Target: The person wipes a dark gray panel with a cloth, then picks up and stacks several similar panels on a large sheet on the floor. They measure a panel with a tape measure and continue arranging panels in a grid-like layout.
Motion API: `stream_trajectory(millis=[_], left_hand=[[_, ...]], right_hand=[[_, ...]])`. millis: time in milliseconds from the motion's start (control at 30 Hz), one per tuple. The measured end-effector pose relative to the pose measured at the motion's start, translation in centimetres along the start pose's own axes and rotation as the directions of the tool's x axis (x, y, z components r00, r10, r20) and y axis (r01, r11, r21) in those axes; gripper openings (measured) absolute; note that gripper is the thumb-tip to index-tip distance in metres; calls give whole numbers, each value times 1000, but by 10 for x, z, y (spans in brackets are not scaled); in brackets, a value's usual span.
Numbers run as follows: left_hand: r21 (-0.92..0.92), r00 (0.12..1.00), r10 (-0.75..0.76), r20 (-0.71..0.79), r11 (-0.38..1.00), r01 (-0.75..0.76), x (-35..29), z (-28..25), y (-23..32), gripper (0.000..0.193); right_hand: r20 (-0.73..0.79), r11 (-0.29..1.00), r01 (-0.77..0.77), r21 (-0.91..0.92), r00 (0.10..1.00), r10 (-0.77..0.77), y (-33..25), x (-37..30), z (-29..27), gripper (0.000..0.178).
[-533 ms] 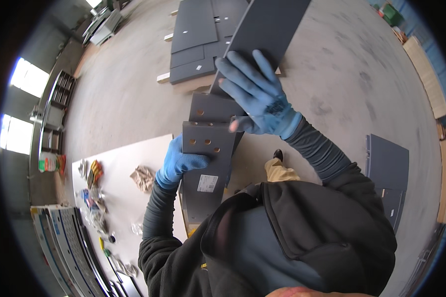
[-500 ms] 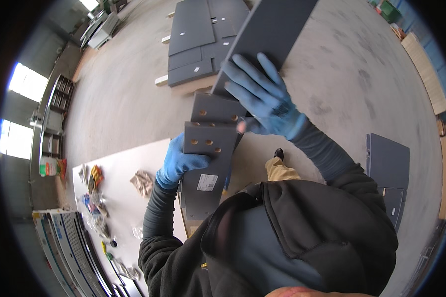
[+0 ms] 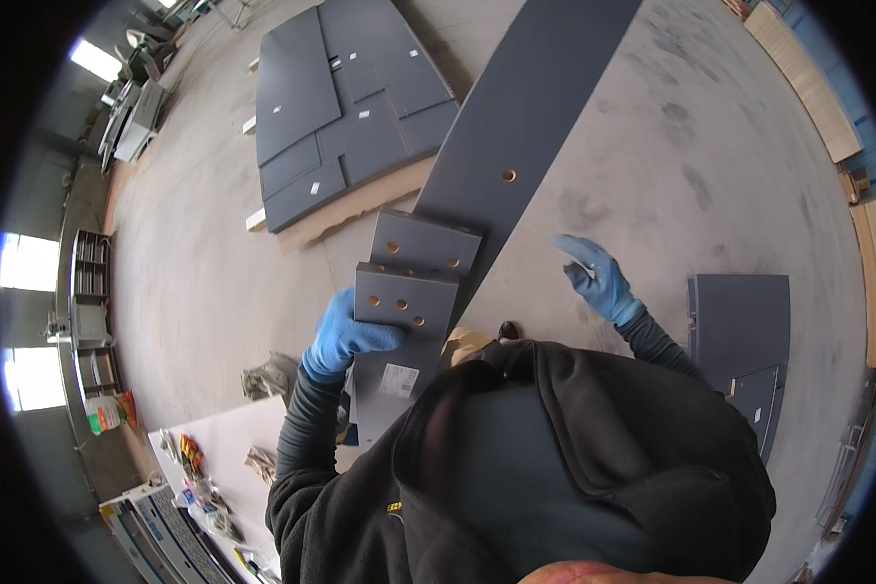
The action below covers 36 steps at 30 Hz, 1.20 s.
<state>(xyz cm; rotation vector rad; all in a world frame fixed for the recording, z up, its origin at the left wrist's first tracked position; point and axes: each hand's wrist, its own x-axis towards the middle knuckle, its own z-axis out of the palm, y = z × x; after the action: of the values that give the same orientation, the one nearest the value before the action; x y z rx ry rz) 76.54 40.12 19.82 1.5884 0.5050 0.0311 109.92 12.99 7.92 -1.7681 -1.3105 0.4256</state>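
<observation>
My left hand, in a blue glove, is closed round the left edge of a dark grey drilled panel, its thumb across the front face. The panel has round holes near its upper end and a white label lower down. Behind it a second drilled panel sticks up, its lower part hidden. A long dark grey board with one round hole slants up and right from behind these two. My right hand, also blue-gloved, is off to the right with bent fingers apart and nothing in it.
Large dark grey panels lie stacked on pale wooden blocks at the far left. More grey panels are on the floor at right. A white table holding gloves and small bags stands at lower left. Pale boards line the right wall.
My right hand has let go of the long board and moved right and down, away from it. My left hand has kept its hold. The view has shifted, showing more of the far stack.
</observation>
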Motion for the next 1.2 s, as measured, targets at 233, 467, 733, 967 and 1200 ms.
stream_trajectory(millis=[233, 467, 733, 967, 1200], left_hand=[[-99, 994, 15, 105, 995, -5, 158, -38, 13, 48], [-156, 943, 55, 329, 988, -4, 343, -101, -17, 42], [-42, 792, -152, 591, 975, 218, 565, -146, 24, 56], [54, 724, -204, 659, 973, 225, 794, -166, 50, 57], [-288, 710, 255, 657, 955, -77, 983, -219, 20, 76]], right_hand=[[5, 661, -121, 741, 985, 175, 29, 172, -40, 49], [165, 474, -396, 786, 874, 457, 113, 307, -73, 43], [-7, 358, -313, 880, 745, 667, 194, 376, -107, 31], [-85, 276, -222, 935, 614, 785, 313, 507, -173, 27], [146, 312, -430, 847, 753, 642, 427, 709, -303, 32]])
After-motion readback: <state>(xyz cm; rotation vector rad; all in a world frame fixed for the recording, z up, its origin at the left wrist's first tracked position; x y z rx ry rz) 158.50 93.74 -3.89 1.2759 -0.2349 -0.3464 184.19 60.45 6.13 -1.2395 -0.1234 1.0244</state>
